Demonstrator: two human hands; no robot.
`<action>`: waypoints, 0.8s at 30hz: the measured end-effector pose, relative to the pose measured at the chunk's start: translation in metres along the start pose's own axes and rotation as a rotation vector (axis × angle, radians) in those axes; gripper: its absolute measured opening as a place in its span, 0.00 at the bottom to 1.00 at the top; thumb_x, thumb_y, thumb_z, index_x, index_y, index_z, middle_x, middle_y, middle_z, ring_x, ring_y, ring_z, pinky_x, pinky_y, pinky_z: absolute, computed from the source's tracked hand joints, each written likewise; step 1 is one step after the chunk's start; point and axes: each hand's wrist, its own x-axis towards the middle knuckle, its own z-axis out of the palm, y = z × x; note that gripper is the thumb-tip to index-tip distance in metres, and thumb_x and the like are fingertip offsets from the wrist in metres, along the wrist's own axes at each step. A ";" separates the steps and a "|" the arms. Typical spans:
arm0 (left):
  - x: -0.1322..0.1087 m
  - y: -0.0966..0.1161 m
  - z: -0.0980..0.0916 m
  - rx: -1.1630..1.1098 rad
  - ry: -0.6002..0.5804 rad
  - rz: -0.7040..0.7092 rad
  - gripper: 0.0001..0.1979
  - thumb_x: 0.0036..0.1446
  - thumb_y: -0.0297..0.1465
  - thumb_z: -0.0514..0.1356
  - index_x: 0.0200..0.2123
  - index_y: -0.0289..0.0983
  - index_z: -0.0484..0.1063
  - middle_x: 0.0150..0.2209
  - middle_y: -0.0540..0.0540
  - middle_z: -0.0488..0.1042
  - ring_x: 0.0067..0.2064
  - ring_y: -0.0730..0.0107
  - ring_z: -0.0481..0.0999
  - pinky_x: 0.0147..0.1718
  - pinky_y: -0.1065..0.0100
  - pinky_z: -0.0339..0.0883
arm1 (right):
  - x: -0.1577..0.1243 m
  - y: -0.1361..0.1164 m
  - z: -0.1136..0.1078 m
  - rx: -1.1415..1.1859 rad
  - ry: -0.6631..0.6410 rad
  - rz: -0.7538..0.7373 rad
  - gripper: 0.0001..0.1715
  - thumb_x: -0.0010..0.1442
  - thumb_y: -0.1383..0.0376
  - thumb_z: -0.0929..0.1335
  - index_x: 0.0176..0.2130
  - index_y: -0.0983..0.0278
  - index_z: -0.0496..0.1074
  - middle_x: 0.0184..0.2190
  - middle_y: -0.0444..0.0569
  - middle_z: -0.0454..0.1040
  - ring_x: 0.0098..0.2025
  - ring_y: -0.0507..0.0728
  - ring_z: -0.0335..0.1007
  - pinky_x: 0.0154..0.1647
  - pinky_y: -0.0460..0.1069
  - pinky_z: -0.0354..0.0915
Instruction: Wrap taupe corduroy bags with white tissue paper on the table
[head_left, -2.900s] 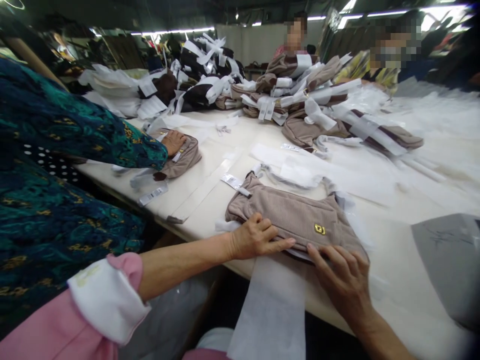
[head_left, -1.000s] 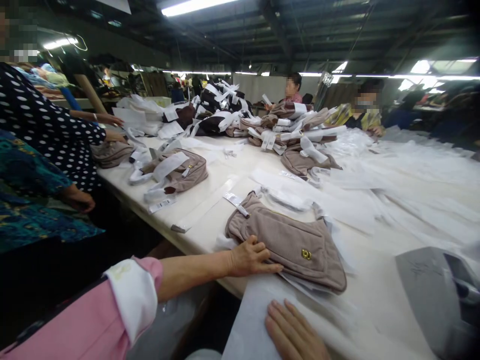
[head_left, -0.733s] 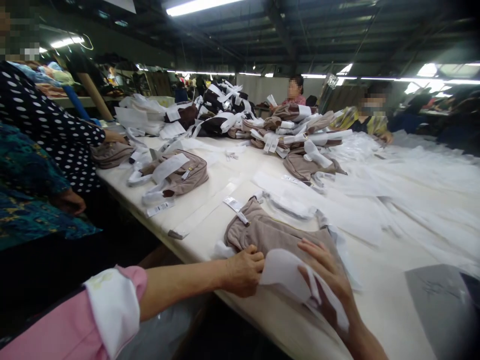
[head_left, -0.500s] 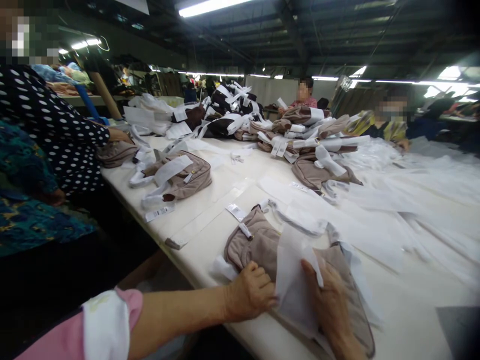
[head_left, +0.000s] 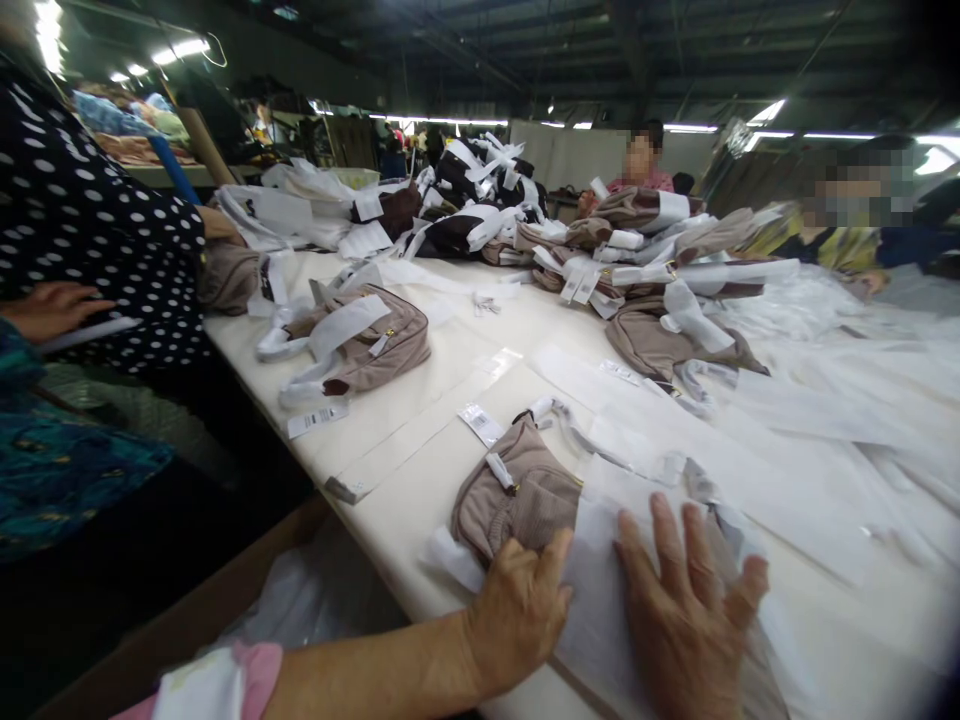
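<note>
A taupe fabric bag (head_left: 517, 490) lies on the table in front of me, its strap wrapped in white. Across its right part is a white sheet (head_left: 600, 570). My right hand (head_left: 686, 600) rests flat on that sheet with fingers spread. At the sheet's left edge, my left hand (head_left: 521, 610) has its fingers curled, thumb and index pinching the edge over the bag's lower front. A wrapped zipper pull (head_left: 499, 470) hangs on the bag, and a white tag (head_left: 480, 424) lies beside its top.
Another taupe bag (head_left: 382, 345) lies left of centre. Behind it are piled dark bags (head_left: 457, 225) and taupe bags (head_left: 645, 240). White sheets (head_left: 750, 470) cover the table's right side. Co-workers stand at the left, one in a polka-dot top (head_left: 97, 230); others are across the table.
My right hand has gone from gripping the sheet to lying flat on it, and the sheet is spread further over the bag. At left, a co-worker's hand has risen with a white strip.
</note>
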 end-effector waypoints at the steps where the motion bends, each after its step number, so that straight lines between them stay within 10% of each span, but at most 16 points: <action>1: 0.000 0.000 0.001 0.002 -0.007 -0.005 0.27 0.58 0.26 0.50 0.58 0.27 0.44 0.34 0.41 0.73 0.34 0.61 0.73 0.37 0.56 0.67 | -0.002 0.004 0.004 0.056 -0.047 -0.095 0.25 0.61 0.73 0.55 0.58 0.64 0.56 0.57 0.59 0.59 0.60 0.67 0.50 0.56 0.70 0.44; 5: -0.001 -0.002 0.003 0.007 -0.014 -0.003 0.32 0.57 0.26 0.50 0.61 0.26 0.37 0.33 0.41 0.73 0.33 0.61 0.73 0.38 0.55 0.67 | -0.009 0.014 0.028 0.191 -0.187 -0.137 0.23 0.63 0.69 0.53 0.56 0.70 0.58 0.52 0.59 0.66 0.55 0.61 0.60 0.52 0.55 0.60; 14: -0.001 -0.001 0.006 0.020 0.049 0.035 0.31 0.58 0.23 0.48 0.61 0.28 0.35 0.34 0.41 0.74 0.32 0.61 0.73 0.35 0.56 0.67 | 0.020 -0.002 0.032 0.246 -0.385 0.118 0.25 0.63 0.55 0.55 0.53 0.64 0.62 0.47 0.56 0.71 0.49 0.64 0.66 0.48 0.61 0.57; 24: 0.032 0.019 -0.039 -0.023 0.014 0.079 0.15 0.60 0.30 0.47 0.49 0.31 0.62 0.37 0.41 0.73 0.38 0.61 0.71 0.39 0.58 0.66 | 0.008 -0.003 0.034 0.295 -0.327 0.163 0.22 0.60 0.58 0.59 0.51 0.62 0.64 0.45 0.55 0.72 0.44 0.64 0.68 0.47 0.62 0.56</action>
